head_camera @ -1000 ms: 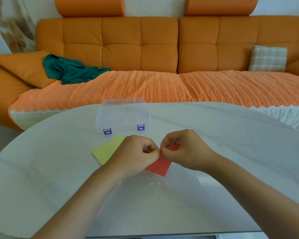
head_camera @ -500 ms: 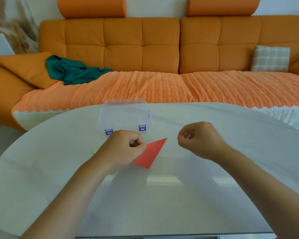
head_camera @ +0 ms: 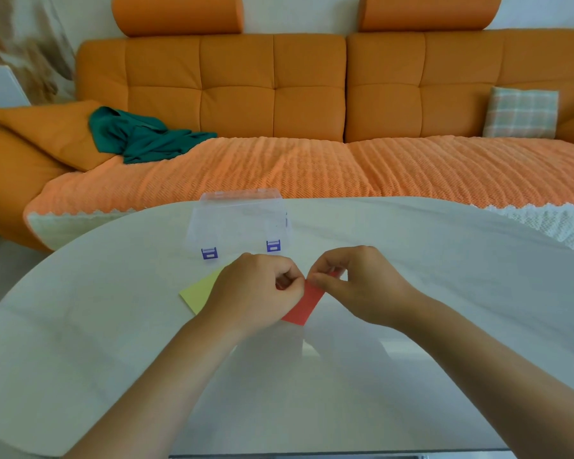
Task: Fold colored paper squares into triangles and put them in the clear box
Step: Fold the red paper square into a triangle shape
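We look across an orange sofa (head_camera: 279, 94) with a ribbed orange throw, a crumpled green cloth (head_camera: 140, 137) at its left end and a checked cushion (head_camera: 521, 112) at its right. In front of it, a pale rounded bench (head_camera: 411, 260) fills the lower view. A clear box (head_camera: 239, 220) with two purple latches stands closed near the bench's far edge. Just in front of it, our two bare forearms reach in and meet. Our left hand (head_camera: 256, 293) is curled, its fingers (head_camera: 287, 281) pinching the upper edge of a red paper (head_camera: 304, 303). Our right hand (head_camera: 362, 283) pinches the same edge from the other side, thumb and fingertips nearly touching the left hand's. The red paper hangs down between both hands, its lower corner toward the bench. A yellow paper square (head_camera: 201, 291) lies flat on the bench, partly hidden under our left hand.
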Demonstrator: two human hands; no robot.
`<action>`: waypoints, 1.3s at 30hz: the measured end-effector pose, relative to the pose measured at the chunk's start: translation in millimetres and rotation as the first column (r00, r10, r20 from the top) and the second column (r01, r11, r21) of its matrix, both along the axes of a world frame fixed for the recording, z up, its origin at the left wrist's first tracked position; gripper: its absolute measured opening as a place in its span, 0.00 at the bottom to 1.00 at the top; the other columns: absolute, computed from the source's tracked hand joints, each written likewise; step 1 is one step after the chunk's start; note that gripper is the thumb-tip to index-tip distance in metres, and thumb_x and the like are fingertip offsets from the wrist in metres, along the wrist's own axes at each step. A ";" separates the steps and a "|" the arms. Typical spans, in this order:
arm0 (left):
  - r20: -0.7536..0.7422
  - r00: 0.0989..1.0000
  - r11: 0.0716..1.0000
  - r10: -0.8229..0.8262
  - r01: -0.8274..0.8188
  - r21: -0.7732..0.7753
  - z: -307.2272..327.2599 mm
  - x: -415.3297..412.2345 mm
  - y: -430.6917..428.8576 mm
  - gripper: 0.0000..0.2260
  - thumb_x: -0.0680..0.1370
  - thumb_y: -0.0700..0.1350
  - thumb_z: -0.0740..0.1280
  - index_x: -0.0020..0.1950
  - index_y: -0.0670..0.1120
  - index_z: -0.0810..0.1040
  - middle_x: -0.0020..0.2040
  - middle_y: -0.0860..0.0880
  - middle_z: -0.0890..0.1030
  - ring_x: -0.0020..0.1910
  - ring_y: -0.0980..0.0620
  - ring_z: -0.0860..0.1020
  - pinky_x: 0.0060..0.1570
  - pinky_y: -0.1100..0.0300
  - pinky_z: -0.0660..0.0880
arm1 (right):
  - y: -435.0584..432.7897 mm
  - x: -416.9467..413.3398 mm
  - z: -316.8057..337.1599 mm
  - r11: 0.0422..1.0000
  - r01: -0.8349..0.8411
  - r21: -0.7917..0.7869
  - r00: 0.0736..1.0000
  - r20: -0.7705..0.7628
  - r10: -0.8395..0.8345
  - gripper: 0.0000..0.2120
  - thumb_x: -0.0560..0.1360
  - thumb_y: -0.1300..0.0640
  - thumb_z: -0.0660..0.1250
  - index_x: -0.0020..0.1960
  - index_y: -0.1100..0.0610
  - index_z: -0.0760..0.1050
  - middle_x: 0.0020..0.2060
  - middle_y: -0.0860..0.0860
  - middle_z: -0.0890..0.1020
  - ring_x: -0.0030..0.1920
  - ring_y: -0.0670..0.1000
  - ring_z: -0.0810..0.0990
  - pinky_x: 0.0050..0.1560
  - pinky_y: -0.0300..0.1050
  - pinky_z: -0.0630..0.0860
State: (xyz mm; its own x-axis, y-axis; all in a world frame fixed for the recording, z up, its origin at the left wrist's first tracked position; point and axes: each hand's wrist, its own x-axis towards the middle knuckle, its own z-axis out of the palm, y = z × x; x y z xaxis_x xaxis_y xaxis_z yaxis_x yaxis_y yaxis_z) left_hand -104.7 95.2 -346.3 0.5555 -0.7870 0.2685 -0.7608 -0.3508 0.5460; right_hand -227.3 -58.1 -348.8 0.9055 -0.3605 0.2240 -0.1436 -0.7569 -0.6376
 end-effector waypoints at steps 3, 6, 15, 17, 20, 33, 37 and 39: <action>-0.082 0.996 0.999 -0.023 0.021 -0.027 -0.8 2.7 -0.3 0.04 0.72 0.50 0.70 0.37 0.55 0.82 0.34 0.60 0.82 0.37 0.59 0.80 0.36 0.55 0.79 | 0.3 0.5 -0.6 1.000 -0.008 -0.018 1.000 0.019 0.009 0.06 0.77 0.53 0.70 0.43 0.44 0.82 0.39 0.38 0.84 0.43 0.42 0.81 0.48 0.43 0.79; -0.126 0.991 0.998 -0.036 0.030 -0.049 -0.8 9.3 2.8 0.05 0.70 0.45 0.70 0.34 0.53 0.81 0.32 0.58 0.82 0.35 0.58 0.80 0.36 0.57 0.78 | -6.7 -0.7 1.1 0.999 0.050 -0.019 0.997 0.057 -0.049 0.07 0.77 0.54 0.70 0.43 0.44 0.83 0.38 0.39 0.84 0.41 0.42 0.80 0.45 0.41 0.79; -0.066 0.996 0.994 0.066 -0.060 0.092 -1.1 42.3 27.6 0.06 0.71 0.46 0.70 0.34 0.53 0.80 0.32 0.60 0.82 0.33 0.61 0.78 0.36 0.61 0.74 | -37.6 -8.4 8.4 0.970 0.219 0.111 0.974 0.036 -0.224 0.09 0.78 0.54 0.70 0.41 0.45 0.82 0.31 0.37 0.81 0.32 0.40 0.78 0.30 0.30 0.70; -0.062 0.994 0.996 0.090 -0.090 0.005 -0.9 43.2 27.0 0.08 0.75 0.45 0.69 0.35 0.53 0.82 0.34 0.62 0.83 0.35 0.63 0.80 0.36 0.64 0.74 | -37.1 -8.2 9.8 0.976 0.161 0.145 0.987 0.000 -0.163 0.09 0.78 0.54 0.71 0.40 0.44 0.83 0.33 0.38 0.82 0.32 0.40 0.78 0.31 0.30 0.71; -0.199 0.979 0.986 0.036 -0.067 -0.150 -3.8 26.5 16.7 0.09 0.78 0.45 0.68 0.40 0.55 0.83 0.39 0.63 0.84 0.38 0.64 0.81 0.38 0.73 0.73 | -28.8 -5.3 8.3 0.985 0.036 0.166 0.996 -0.085 -0.022 0.08 0.76 0.55 0.72 0.40 0.44 0.84 0.37 0.41 0.84 0.34 0.41 0.79 0.37 0.33 0.76; -0.460 0.887 0.984 -0.046 -0.039 -0.173 -21.3 4.7 -11.1 0.07 0.78 0.46 0.69 0.40 0.52 0.84 0.38 0.55 0.85 0.35 0.61 0.80 0.37 0.69 0.73 | -20.1 -1.4 5.1 0.924 0.039 0.380 0.999 -0.023 -0.032 0.19 0.76 0.55 0.73 0.64 0.47 0.74 0.37 0.48 0.86 0.39 0.46 0.85 0.45 0.41 0.78; -0.582 0.806 0.992 -0.113 0.054 -0.117 -19.4 -1.7 -11.2 0.05 0.77 0.41 0.68 0.47 0.49 0.83 0.36 0.48 0.85 0.32 0.52 0.82 0.38 0.63 0.76 | -16.3 0.2 2.0 0.906 0.053 0.419 0.997 0.026 -0.070 0.12 0.76 0.57 0.73 0.56 0.46 0.75 0.37 0.48 0.86 0.36 0.45 0.84 0.40 0.39 0.78; -0.624 0.775 0.992 -0.101 0.028 -0.125 -18.6 -3.9 -12.1 0.05 0.78 0.41 0.67 0.46 0.48 0.83 0.38 0.49 0.86 0.32 0.50 0.83 0.33 0.67 0.74 | -12.9 1.7 -1.3 0.917 0.044 0.395 0.993 0.082 -0.083 0.11 0.77 0.56 0.72 0.54 0.44 0.74 0.38 0.47 0.86 0.38 0.47 0.83 0.39 0.41 0.80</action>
State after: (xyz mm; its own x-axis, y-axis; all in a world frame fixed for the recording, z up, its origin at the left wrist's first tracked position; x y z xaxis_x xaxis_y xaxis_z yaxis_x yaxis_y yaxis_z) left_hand -108.7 83.1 -364.9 0.5780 -0.8150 -0.0409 -0.2546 -0.2277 0.9399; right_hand -225.6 -71.0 -350.1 0.8593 -0.4929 0.1362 -0.1074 -0.4344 -0.8943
